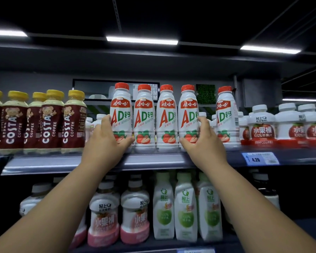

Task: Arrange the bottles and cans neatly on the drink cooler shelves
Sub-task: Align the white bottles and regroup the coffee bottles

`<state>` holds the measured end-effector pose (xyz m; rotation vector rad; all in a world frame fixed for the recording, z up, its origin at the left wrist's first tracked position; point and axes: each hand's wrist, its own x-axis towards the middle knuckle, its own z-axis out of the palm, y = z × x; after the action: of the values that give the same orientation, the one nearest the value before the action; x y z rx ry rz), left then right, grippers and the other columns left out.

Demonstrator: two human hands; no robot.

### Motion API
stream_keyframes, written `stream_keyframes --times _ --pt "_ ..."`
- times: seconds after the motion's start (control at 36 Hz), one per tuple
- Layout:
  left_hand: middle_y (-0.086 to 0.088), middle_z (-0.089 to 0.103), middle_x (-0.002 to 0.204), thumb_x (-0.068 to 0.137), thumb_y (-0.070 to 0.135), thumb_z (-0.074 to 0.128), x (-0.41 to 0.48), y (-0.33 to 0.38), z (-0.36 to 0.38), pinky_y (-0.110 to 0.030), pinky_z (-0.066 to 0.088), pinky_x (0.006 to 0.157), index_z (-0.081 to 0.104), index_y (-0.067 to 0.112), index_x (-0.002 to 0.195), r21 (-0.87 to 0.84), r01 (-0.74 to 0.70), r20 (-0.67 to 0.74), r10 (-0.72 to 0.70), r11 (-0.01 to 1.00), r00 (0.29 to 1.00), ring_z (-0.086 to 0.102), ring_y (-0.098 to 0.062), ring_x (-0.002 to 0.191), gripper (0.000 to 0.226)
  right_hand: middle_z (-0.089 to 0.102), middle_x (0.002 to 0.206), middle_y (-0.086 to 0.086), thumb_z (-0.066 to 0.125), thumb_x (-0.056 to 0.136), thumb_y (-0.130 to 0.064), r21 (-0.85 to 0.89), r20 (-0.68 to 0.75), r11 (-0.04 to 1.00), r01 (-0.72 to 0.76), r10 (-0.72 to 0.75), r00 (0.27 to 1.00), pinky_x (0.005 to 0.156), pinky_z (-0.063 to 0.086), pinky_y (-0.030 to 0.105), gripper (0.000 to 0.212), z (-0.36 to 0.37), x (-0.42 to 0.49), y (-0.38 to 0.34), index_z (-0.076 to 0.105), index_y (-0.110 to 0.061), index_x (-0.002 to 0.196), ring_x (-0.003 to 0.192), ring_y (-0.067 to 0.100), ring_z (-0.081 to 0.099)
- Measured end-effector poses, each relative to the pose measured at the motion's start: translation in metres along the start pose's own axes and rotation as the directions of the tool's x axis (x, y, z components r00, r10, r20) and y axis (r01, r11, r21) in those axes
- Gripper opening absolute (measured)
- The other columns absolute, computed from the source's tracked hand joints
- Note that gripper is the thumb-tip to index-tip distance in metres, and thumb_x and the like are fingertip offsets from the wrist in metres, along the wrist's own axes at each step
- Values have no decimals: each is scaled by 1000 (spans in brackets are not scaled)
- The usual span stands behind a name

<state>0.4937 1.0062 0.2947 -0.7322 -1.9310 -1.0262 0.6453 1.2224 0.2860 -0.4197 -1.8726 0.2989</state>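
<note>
At centre frame, four red-capped AD calcium milk bottles (144, 114) stand upright in a close row on the upper shelf (153, 159). The left hand (106, 141) curls fingers and thumb round the leftmost bottle (121, 106). The right hand (202, 143) wraps the fourth bottle (188, 110) likewise. A fifth bottle (225, 115) stands apart to the right, with Costa coffee bottles (49, 121) at left.

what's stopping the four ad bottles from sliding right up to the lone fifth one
Nothing on the shelf front fills that gap. Only the right grip, wrapped round the fourth bottle, sits in it. Small white-capped bottles stand further back, behind the row, beside the fifth bottle.
</note>
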Motion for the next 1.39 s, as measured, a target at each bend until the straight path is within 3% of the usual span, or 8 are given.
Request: stream_keyframes --times 0.17,0.36,0.5,0.61,0.86,1.0,1.28,1.39 --pt "-10 51 135 80 59 69 -2 2 0 -50 46 94 21 20 150 20 -8 -1 8 1000 1000 49 -32 122 93 56 126 3 73 81 -56 87 -121 996 4 7 993 92 51 41 78 -7 4 8 37 -22 141 113 24 53" --pt "-9 52 134 80 62 66 -2 2 2 -51 49 93 20 21 150 43 -11 -8 11 999 1000 51 -30 120 93 49 136 14 73 86 -33 -57 -339 997 -57 35 940 104 37 48 65 -33 16 43 44 -13 140 123 35 43" --pt "-10 52 133 82 59 67 -2 2 3 -50 49 91 20 20 150 58 -10 -8 10 998 1000 51 -30 119 92 52 132 19 79 81 -41 -111 -164 974 -197 178 970 89 48 46 91 -36 26 58 23 -18 149 115 41 54" --pt "-10 51 134 83 60 66 -3 3 3 -51 49 91 19 20 150 69 -10 -6 10 998 1000 51 -31 120 91 58 127 18 72 86 -37 -133 -120 974 -181 166 979 72 42 37 82 -36 30 62 21 -18 147 104 39 60" --pt "-11 52 134 84 60 64 -2 4 4 -50 50 90 19 22 151 81 3 -2 -3 997 1000 52 -32 119 90 61 126 6 71 84 -36 45 13 990 -135 135 991 87 54 43 85 -34 30 50 17 -23 148 107 30 62" --pt "-12 50 138 85 61 62 -4 5 5 -52 47 93 16 19 153 92 0 9 -1 996 1000 51 -33 122 92 62 126 5 72 80 -47 13 56 990 -143 142 988 88 54 44 79 -32 29 46 29 -22 141 107 30 62" --pt "-15 53 130 87 60 60 -4 3 5 -49 49 88 15 17 153 119 -11 -2 11 993 1000 53 -34 116 90 59 129 10 65 87 -48 -80 49 989 -122 127 991 84 48 42 74 -27 23 45 28 -19 145 111 34 58" --pt "-15 50 133 85 62 58 -4 1 6 -53 50 94 15 16 152 128 -20 -2 21 992 1000 50 -33 119 92 46 144 9 61 83 -59 -155 -46 986 -64 57 997 101 45 48 91 -22 15 39 19 -19 153 127 31 47"
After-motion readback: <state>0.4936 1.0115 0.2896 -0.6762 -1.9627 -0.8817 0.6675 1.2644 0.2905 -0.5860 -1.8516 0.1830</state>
